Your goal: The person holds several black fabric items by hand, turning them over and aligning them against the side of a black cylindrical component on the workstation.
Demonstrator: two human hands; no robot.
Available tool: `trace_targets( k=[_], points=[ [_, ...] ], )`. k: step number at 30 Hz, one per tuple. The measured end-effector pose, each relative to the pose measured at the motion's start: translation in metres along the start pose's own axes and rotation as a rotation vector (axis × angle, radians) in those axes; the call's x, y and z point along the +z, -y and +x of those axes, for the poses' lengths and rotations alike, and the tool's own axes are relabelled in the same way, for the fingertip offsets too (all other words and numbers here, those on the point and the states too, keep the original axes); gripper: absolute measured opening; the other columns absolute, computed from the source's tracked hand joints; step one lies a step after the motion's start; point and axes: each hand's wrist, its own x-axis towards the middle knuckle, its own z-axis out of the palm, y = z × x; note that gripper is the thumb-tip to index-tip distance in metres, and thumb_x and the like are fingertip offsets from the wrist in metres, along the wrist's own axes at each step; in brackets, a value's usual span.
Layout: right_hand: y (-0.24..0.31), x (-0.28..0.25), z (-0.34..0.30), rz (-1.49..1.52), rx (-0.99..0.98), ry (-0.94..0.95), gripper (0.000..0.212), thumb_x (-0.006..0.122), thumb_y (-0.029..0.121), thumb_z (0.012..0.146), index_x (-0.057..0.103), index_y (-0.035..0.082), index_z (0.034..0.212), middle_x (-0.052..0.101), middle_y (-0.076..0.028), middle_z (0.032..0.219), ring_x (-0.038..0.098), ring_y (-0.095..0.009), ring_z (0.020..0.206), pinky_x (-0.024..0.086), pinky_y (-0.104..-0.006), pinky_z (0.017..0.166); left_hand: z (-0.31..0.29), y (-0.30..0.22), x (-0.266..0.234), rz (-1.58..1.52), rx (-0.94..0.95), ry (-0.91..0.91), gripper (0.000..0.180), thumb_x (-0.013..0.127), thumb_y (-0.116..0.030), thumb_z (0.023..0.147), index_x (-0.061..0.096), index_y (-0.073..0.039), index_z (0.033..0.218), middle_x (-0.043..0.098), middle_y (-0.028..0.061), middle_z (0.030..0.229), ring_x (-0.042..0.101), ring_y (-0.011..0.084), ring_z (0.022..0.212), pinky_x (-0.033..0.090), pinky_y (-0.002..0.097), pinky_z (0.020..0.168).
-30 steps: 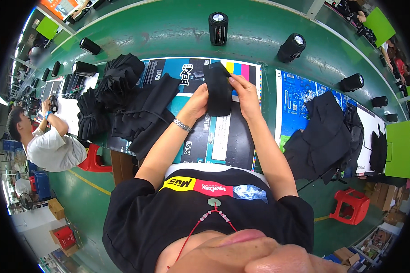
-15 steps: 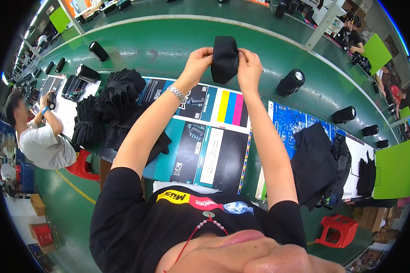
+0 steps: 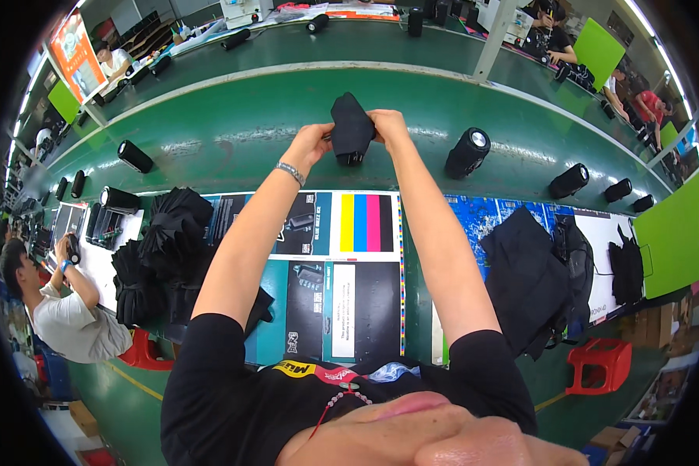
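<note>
Out over the green bench, both my hands hold a black cloth pouch upright between them. On its left edge, the fingers of my left hand pinch the fabric low down. My right hand grips the opposite edge, a little higher. The pouch rises to a blunt point at the far end. Beneath its near edge a dark object with small pale marks peeks out; the cloth hides the rest, and I cannot tell its kind for sure.
Black cylindrical speakers stand along the green bench. Piles of black cloth pouches lie left and right on printed sheets. A co-worker sits at left, handling a dark cylinder. A red stool stands at right.
My view has tilted up toward the bench. The pouch has come down onto or close to the bench, and both hands have shifted to its sides. A dark object now shows beneath it.
</note>
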Motion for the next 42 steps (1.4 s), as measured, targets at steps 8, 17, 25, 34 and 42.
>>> trace_targets(
  k=[8, 17, 25, 34, 42],
  points=[
    [0.012, 0.000, 0.034, -0.637, 0.181, -0.154, 0.024, 0.060, 0.017, 0.077, 0.070, 0.001, 0.091, 0.069, -0.018, 0.092, 0.070, -0.030, 0.081, 0.055, -0.0372, 0.072, 0.003, -0.014, 0.016, 0.366, -0.048, -0.044, 0.010, 0.053, 0.000, 0.084, 0.058, 0.006, 0.089, 0.063, 0.0134, 0.084, 0.065, 0.0219, 0.073, 0.056, 0.0336, 0.065],
    [0.005, -0.019, 0.053, -0.654, 0.284, -0.141, 0.016, 0.063, 0.020, 0.076, 0.069, 0.006, 0.082, 0.067, -0.009, 0.080, 0.067, -0.017, 0.078, 0.055, -0.0357, 0.059, 0.015, -0.007, 0.025, 0.816, 0.104, 0.019, 0.020, 0.057, -0.011, 0.084, 0.061, 0.006, 0.092, 0.065, 0.0127, 0.090, 0.064, 0.0258, 0.078, 0.054, 0.0399, 0.070],
    [-0.017, -0.026, 0.049, -0.671, 0.223, -0.014, 0.014, 0.064, 0.016, 0.071, 0.061, 0.003, 0.068, 0.062, -0.009, 0.067, 0.059, -0.021, 0.057, 0.046, -0.0397, 0.051, 0.036, 0.005, 0.007, 0.216, -0.067, 0.008, 0.037, 0.063, -0.038, 0.088, 0.064, -0.002, 0.099, 0.065, 0.0060, 0.102, 0.061, 0.0193, 0.087, 0.046, 0.0268, 0.081],
    [-0.032, -0.062, 0.056, -0.692, 0.110, -0.127, 0.019, 0.059, 0.014, 0.067, 0.067, -0.002, 0.067, 0.064, -0.022, 0.066, 0.067, -0.033, 0.064, 0.051, -0.0406, 0.060, 0.037, 0.028, 0.069, 0.111, -0.032, 0.004, 0.026, 0.058, -0.027, 0.091, 0.064, -0.004, 0.099, 0.065, 0.0067, 0.096, 0.058, 0.0164, 0.093, 0.042, 0.0258, 0.084],
    [-0.038, -0.070, 0.009, -0.491, 0.136, -0.104, 0.023, 0.057, 0.022, 0.076, 0.070, 0.004, 0.071, 0.065, -0.012, 0.063, 0.063, -0.022, 0.055, 0.049, -0.0334, 0.053, 0.076, 0.096, 0.021, 1.425, 0.767, -0.104, 0.034, 0.045, -0.026, 0.096, 0.067, -0.001, 0.101, 0.061, 0.0125, 0.114, 0.050, 0.0319, 0.117, 0.038, 0.0466, 0.097]
  ],
)
